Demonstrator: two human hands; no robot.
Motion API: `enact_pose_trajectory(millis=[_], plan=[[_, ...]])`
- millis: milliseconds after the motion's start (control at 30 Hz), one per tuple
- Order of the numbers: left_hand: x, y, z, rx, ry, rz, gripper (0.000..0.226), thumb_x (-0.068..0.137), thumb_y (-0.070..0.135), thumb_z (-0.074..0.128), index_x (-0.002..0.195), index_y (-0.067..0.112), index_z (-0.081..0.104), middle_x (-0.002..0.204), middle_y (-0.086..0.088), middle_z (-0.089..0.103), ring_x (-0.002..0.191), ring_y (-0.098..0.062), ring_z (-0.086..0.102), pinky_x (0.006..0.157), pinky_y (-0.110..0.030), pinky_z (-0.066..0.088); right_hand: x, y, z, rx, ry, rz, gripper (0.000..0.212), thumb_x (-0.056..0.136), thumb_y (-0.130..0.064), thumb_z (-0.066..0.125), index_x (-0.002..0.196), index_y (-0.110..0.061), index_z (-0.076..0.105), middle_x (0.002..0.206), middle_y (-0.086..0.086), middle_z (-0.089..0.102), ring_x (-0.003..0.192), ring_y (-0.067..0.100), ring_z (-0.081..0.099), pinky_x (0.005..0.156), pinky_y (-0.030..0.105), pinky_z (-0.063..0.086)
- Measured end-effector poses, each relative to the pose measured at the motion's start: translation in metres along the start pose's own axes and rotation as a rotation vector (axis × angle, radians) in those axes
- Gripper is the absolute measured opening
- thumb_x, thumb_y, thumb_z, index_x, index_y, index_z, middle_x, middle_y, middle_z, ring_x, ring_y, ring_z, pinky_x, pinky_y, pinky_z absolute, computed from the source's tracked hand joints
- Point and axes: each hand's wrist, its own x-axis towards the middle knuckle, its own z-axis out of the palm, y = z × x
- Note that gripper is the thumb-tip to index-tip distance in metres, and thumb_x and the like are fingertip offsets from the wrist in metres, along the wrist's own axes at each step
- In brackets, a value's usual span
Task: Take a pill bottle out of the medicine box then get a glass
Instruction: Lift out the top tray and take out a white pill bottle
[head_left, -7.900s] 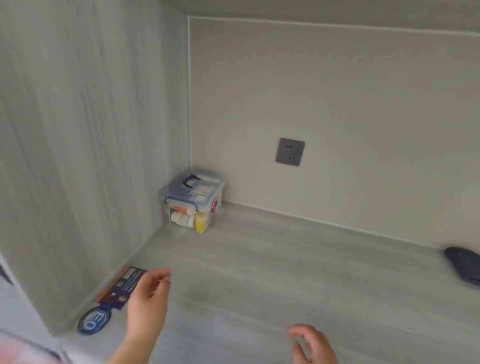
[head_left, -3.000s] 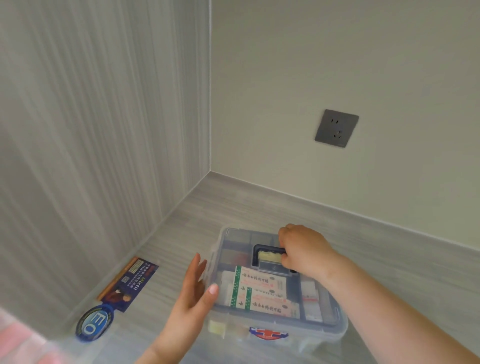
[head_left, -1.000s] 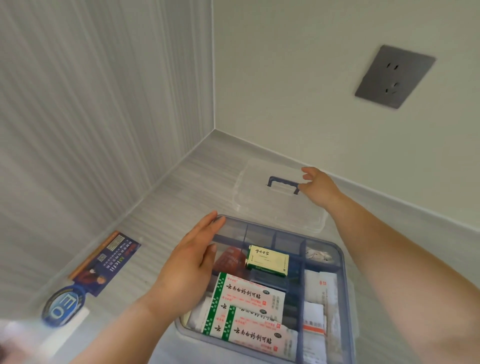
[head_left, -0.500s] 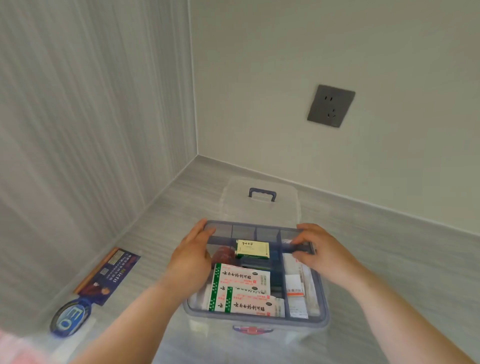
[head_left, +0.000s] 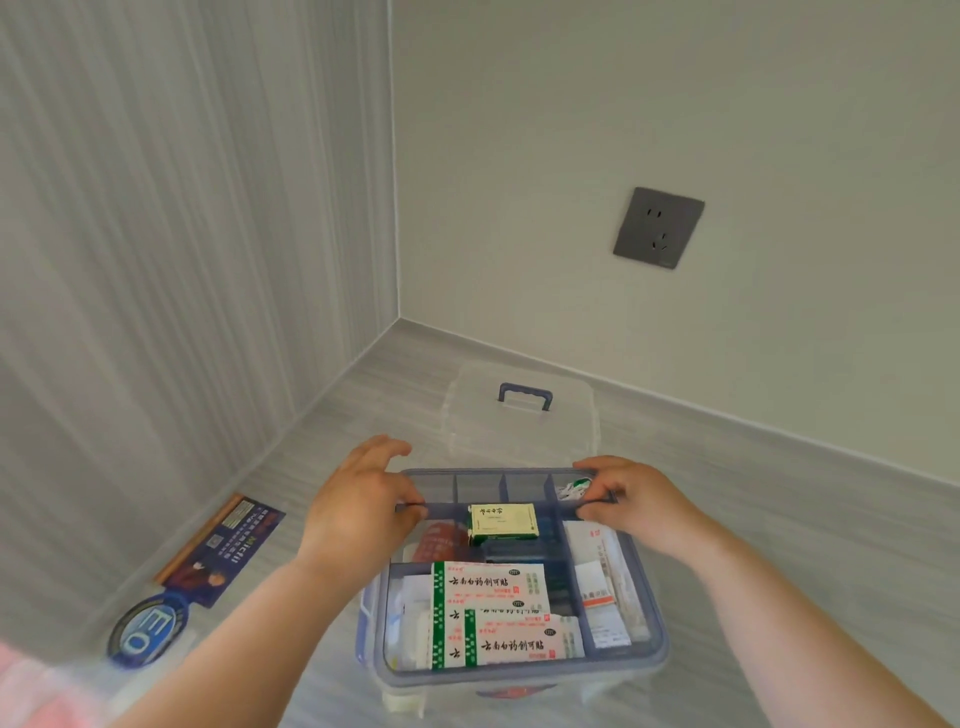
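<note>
The clear medicine box (head_left: 655, 656) stands open on the grey counter in front of me. A blue-rimmed divided tray (head_left: 519, 474) sits in its top, holding white-and-green cartons (head_left: 493, 587), a small green-and-cream box (head_left: 503, 521) and paper packets. My left hand (head_left: 363, 506) pinches the tray's left rim and my right hand (head_left: 631, 501) pinches its right rim. Something orange-red (head_left: 436, 540) shows through the tray beneath. No pill bottle or glass is plainly visible.
The box's clear lid (head_left: 522, 415) with a blue handle lies flat just behind the box. A dark blue leaflet (head_left: 223, 545) and a round blue sticker (head_left: 150, 631) lie at the left by the striped wall. A grey wall socket (head_left: 658, 227) is on the back wall.
The lid came off and was laid behind the box by my right hand. Both hands then came to the tray's two side rims and now grip them.
</note>
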Motion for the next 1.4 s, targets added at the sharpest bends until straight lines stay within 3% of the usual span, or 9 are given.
enact_pose_trajectory(millis=[100, 233, 367, 467, 733, 833, 1000, 1200, 1400], plan=[[0.003, 0.003, -0.009, -0.076, -0.008, 0.027, 0.011, 0.080, 0.020, 0.062, 0.080, 0.013, 0.070, 0.140, 0.004, 0.041, 0.134, -0.011, 0.026, 0.103, -0.022, 0.021, 0.000, -0.003, -0.007, 0.036, 0.006, -0.016, 0.031, 0.076, -0.008, 0.066, 0.053, -0.028, 0.057, 0.120, -0.007, 0.050, 0.107, 0.006, 0.044, 0.090, 0.016, 0.025], [0.006, 0.010, -0.027, -0.202, 0.010, 0.005, 0.009, 0.077, 0.016, 0.064, 0.070, 0.018, 0.069, 0.131, 0.007, 0.050, 0.118, -0.011, 0.046, 0.088, -0.015, 0.028, 0.006, -0.017, -0.021, 0.103, 0.036, -0.053, 0.032, 0.074, 0.000, 0.067, 0.055, -0.024, 0.057, 0.113, -0.005, 0.050, 0.103, 0.010, 0.048, 0.072, 0.009, 0.034], [0.013, 0.011, -0.045, -0.317, 0.057, -0.022, 0.017, 0.074, 0.011, 0.067, 0.062, 0.023, 0.067, 0.116, 0.008, 0.054, 0.097, -0.009, 0.052, 0.084, -0.017, 0.034, 0.019, -0.037, -0.035, 0.090, 0.008, -0.106, 0.026, 0.073, -0.001, 0.067, 0.057, -0.020, 0.060, 0.111, 0.000, 0.054, 0.101, 0.009, 0.050, 0.082, 0.012, 0.034], [0.022, 0.007, -0.056, -0.353, 0.129, -0.065, 0.009, 0.073, 0.007, 0.067, 0.067, 0.012, 0.070, 0.110, 0.006, 0.054, 0.093, -0.008, 0.050, 0.078, -0.009, 0.031, 0.036, -0.053, -0.040, 0.045, 0.039, -0.151, 0.004, 0.075, -0.002, 0.066, 0.076, -0.005, 0.069, 0.117, 0.005, 0.056, 0.100, 0.009, 0.050, 0.074, -0.002, 0.034], [0.038, -0.025, -0.070, -0.373, 0.415, -0.227, 0.008, 0.077, 0.009, 0.064, 0.080, 0.004, 0.069, 0.123, -0.008, 0.056, 0.098, -0.013, 0.047, 0.080, -0.014, 0.029, 0.054, -0.074, -0.020, 0.132, 0.335, -0.245, 0.038, 0.090, -0.012, 0.046, 0.128, -0.015, 0.043, 0.141, 0.004, 0.039, 0.117, 0.017, 0.045, 0.089, 0.010, 0.027], [0.044, -0.040, -0.064, -0.338, 0.464, -0.312, 0.012, 0.080, 0.010, 0.060, 0.084, 0.003, 0.069, 0.128, -0.011, 0.054, 0.106, -0.024, 0.051, 0.077, -0.016, 0.029, 0.041, -0.062, 0.004, 0.035, 0.349, -0.207, 0.040, 0.091, -0.017, 0.042, 0.131, -0.018, 0.038, 0.143, 0.003, 0.039, 0.127, 0.017, 0.039, 0.098, 0.019, 0.025], [0.055, -0.064, -0.045, -0.363, 0.471, -0.440, 0.016, 0.082, 0.008, 0.057, 0.088, -0.002, 0.068, 0.129, -0.017, 0.052, 0.115, -0.031, 0.048, 0.083, -0.025, 0.033, 0.015, -0.040, 0.047, -0.264, 0.016, -0.133, 0.047, 0.087, -0.036, 0.047, 0.132, -0.034, 0.032, 0.144, -0.009, 0.036, 0.131, 0.011, 0.028, 0.107, 0.027, 0.021], [0.053, -0.096, -0.028, -0.337, 0.449, -0.564, 0.017, 0.082, 0.007, 0.055, 0.082, -0.004, 0.067, 0.120, -0.019, 0.058, 0.104, -0.037, 0.053, 0.076, -0.028, 0.035, 0.013, -0.032, 0.057, -0.326, 0.081, -0.188, 0.048, 0.087, -0.033, 0.049, 0.132, -0.035, 0.031, 0.143, -0.011, 0.036, 0.130, 0.007, 0.024, 0.108, 0.019, 0.007], [0.037, -0.116, -0.002, -0.216, 0.320, -0.649, 0.020, 0.083, 0.009, 0.052, 0.088, -0.002, 0.068, 0.130, -0.018, 0.052, 0.109, -0.039, 0.051, 0.087, -0.037, 0.041, 0.014, -0.031, 0.058, -0.315, 0.111, -0.190, 0.046, 0.086, -0.027, 0.052, 0.129, -0.036, 0.037, 0.139, -0.011, 0.041, 0.127, 0.007, 0.028, 0.100, 0.017, 0.011]])
